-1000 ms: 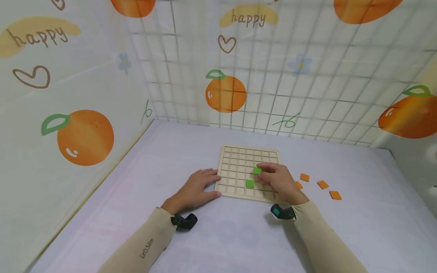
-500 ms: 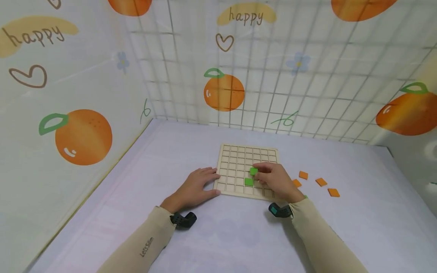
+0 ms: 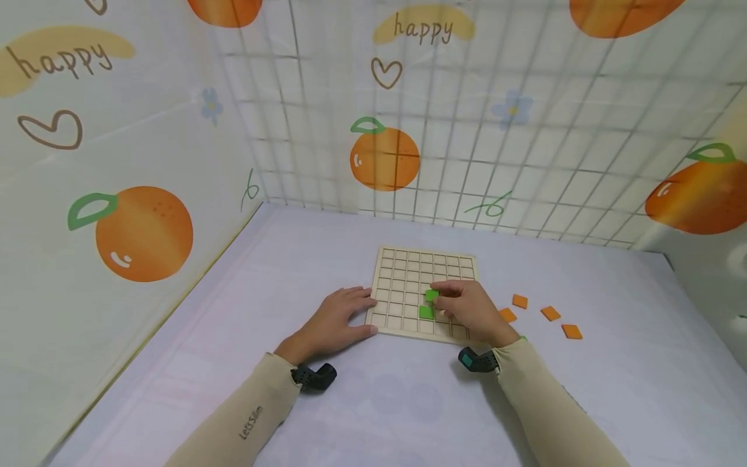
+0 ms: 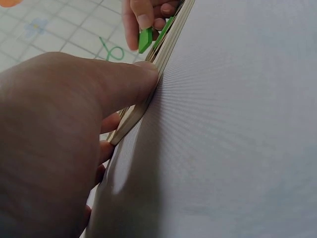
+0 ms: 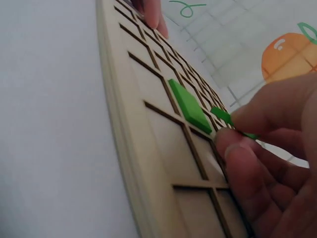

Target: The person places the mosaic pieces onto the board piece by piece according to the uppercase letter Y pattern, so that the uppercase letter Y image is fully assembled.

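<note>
A wooden grid board with square cells lies flat on the table. My right hand pinches a green square tile between thumb and fingers, just above the board. In the right wrist view that held tile is tilted and partly hidden by the fingers. Another green tile sits in a cell nearer me, directly in front of the held one. My left hand rests at the board's left edge with fingers extended; in the left wrist view its thumb touches the near rim.
To the right of the board lie several orange square tiles, among them one orange tile at the back and another farthest right. A sliver of green shows beside the right wrist. Patterned cloth walls enclose the table's back and sides.
My right hand has shifted slightly left and toward me with the green tile, bringing it closer to the tile in the cell. The left hand stays at the board's edge.
</note>
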Action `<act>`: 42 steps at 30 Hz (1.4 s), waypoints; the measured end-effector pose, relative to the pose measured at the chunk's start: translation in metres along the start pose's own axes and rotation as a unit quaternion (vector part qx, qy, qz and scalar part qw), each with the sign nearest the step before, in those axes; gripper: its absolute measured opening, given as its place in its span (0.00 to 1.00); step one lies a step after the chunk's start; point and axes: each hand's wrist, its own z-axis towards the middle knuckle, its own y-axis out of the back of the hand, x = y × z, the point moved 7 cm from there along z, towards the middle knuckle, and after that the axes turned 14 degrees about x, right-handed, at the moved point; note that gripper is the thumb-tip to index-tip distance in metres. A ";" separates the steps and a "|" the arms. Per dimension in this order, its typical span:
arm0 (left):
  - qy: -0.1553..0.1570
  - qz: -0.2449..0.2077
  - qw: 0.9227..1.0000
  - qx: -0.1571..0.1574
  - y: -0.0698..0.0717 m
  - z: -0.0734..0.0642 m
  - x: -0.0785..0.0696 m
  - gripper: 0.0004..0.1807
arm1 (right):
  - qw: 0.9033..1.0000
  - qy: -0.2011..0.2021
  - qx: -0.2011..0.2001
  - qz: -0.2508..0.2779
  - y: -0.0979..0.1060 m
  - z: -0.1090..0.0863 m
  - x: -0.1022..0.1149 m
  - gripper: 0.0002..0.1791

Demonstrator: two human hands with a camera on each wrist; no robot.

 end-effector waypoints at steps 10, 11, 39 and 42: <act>0.000 0.001 1.000 0.001 0.000 -0.001 0.000 0.32 | 0.999 0.024 -0.003 -0.036 0.001 0.000 0.003 0.19; 0.000 0.002 1.000 0.001 0.000 -0.001 0.000 0.32 | 0.999 0.022 -0.005 -0.036 0.001 0.000 0.002 0.19; -0.012 -0.006 1.000 -0.005 0.004 -0.004 -0.005 0.31 | 0.994 0.011 0.007 -0.104 0.000 -0.001 0.007 0.22; -0.011 -0.004 1.000 -0.002 0.003 -0.003 -0.004 0.31 | 0.993 0.014 0.005 -0.119 0.000 -0.001 0.007 0.22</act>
